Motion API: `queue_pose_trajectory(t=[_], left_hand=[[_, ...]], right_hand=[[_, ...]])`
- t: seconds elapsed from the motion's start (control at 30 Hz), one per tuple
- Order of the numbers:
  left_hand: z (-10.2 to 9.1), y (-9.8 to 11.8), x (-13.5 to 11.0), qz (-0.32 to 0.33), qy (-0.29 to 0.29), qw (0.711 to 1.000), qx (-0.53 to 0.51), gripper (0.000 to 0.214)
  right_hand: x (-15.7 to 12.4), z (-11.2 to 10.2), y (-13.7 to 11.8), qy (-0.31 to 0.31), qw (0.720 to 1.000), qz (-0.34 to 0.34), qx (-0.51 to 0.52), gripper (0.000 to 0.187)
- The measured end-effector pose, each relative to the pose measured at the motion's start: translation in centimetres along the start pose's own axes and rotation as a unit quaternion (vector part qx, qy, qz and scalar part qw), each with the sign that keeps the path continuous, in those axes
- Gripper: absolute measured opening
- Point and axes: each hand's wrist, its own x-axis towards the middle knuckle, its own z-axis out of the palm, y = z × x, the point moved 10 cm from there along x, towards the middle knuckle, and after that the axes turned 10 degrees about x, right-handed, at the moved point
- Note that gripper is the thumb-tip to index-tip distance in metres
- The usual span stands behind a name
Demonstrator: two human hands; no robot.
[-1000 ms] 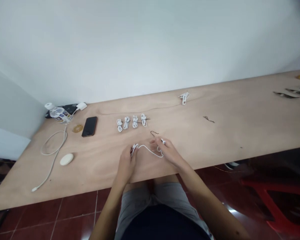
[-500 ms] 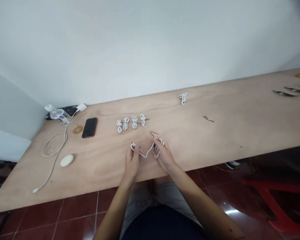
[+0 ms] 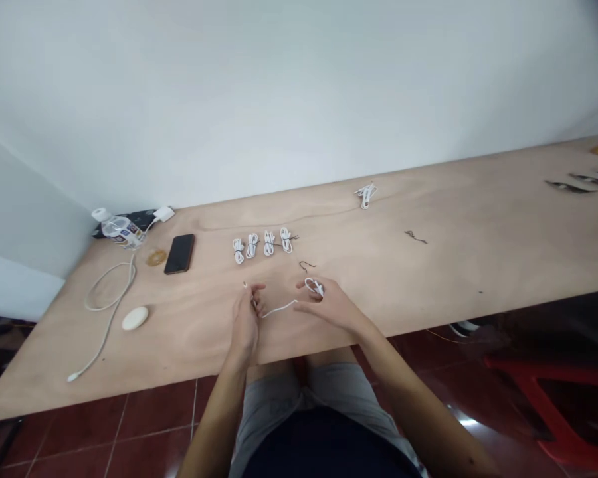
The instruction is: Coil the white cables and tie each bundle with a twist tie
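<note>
A white cable (image 3: 319,288) is stretched between my two hands near the table's front edge. My left hand (image 3: 246,320) grips one end of it, and a small white tip sticks up above the fingers. In my right hand (image 3: 333,305) is the looped part, held between thumb and curled fingers. A slack strand runs between them, just over the wood. Beyond my right hand lies a dark twist tie (image 3: 306,265). Several coiled white cables (image 3: 269,243), bound with dark ties, lie in a row farther back.
Another white cable bundle (image 3: 365,195) lies near the wall, with more dark ties (image 3: 416,237) to the right. On the left are a phone (image 3: 179,253), a bottle (image 3: 122,231), a white oval object (image 3: 135,318) and a long white cable (image 3: 104,338). A red stool (image 3: 528,378) stands below right.
My left hand has moved left and turned, drawing the cable strand out longer. My right hand has shifted slightly right, its fingers looser around the loops.
</note>
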Motion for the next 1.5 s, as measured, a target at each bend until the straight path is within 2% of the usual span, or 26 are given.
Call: queue_pose_trajectory(t=[0.07,0.1,0.2,0.23,0.3,0.37,0.47,0.53,0.6,0.73,0.83,0.93,1.03,1.13,1.27,1.37,1.43,1.5], left_hand=[[-0.5,0.4,0.3,0.008,0.018,1.000,-0.004,0.038],[-0.7,0.5,0.4,0.009,0.024,1.000,-0.009,0.036],[-1.0,0.3,0.6,0.010,0.032,0.999,-0.017,0.032],[-1.0,0.1,0.6,0.010,0.030,0.999,-0.012,0.032],[-0.7,-0.1,0.4,0.017,0.015,1.000,0.015,0.034],[0.1,-0.1,0.1,0.028,-0.014,0.997,0.064,0.040],[2.0,0.2,-0.8,0.055,-0.056,0.986,0.144,0.047],[3.3,0.8,-1.5,0.082,-0.063,0.980,0.169,0.046],[4.4,1.6,-2.3,0.117,-0.047,0.976,0.176,0.038],[5.8,2.5,-3.9,0.148,0.003,0.961,0.233,0.024],[6.4,2.5,-4.5,0.153,0.013,0.960,0.234,0.021],[6.3,2.4,-4.6,0.163,0.016,0.963,0.214,0.024],[5.9,2.1,-4.5,0.147,0.008,0.971,0.188,0.027],[6.7,1.5,-4.4,0.116,-0.038,0.973,0.195,0.036],[8.4,0.9,-4.7,0.097,-0.079,0.969,0.213,0.051],[9.2,0.6,-4.3,0.091,-0.093,0.973,0.189,0.055],[9.3,-0.2,-3.5,0.033,-0.122,0.979,0.157,0.061],[9.6,-1.3,-2.7,-0.061,-0.186,0.974,0.118,0.064]], right_hand=[[-0.5,0.4,-0.6,-0.045,0.998,-0.019,-0.036,0.054],[-0.7,0.6,-1.0,-0.058,0.997,-0.031,-0.046,0.051],[-1.1,1.2,-1.8,-0.081,0.993,-0.051,-0.070,0.024],[-1.2,1.2,-2.0,-0.076,0.993,-0.057,-0.073,0.022],[-1.1,0.9,-2.4,-0.041,0.994,-0.075,-0.062,0.025],[-1.0,0.2,-2.5,0.020,0.995,-0.092,-0.021,0.027],[-0.8,0.0,-1.0,0.088,0.990,-0.074,0.080,0.034],[-0.7,0.9,0.7,0.099,0.981,-0.039,0.162,0.038],[-0.6,2.4,1.8,0.087,0.974,-0.014,0.208,0.041],[-0.6,4.5,2.0,0.082,0.975,-0.020,0.204,0.043],[-0.5,4.7,2.4,0.112,0.963,-0.003,0.246,0.044],[-0.4,4.0,2.8,0.156,0.942,0.019,0.297,0.039],[-0.2,3.1,2.8,0.174,0.929,0.023,0.326,0.037],[0.0,3.3,2.7,0.154,0.928,0.039,0.336,0.034],[-0.2,4.1,2.2,0.124,0.956,0.025,0.265,0.038],[0.0,3.5,1.6,0.136,0.966,-0.009,0.219,0.039],[0.5,2.4,0.6,0.142,0.970,-0.042,0.193,0.032],[1.3,1.4,-1.6,0.113,0.980,-0.106,0.128,0.027]])
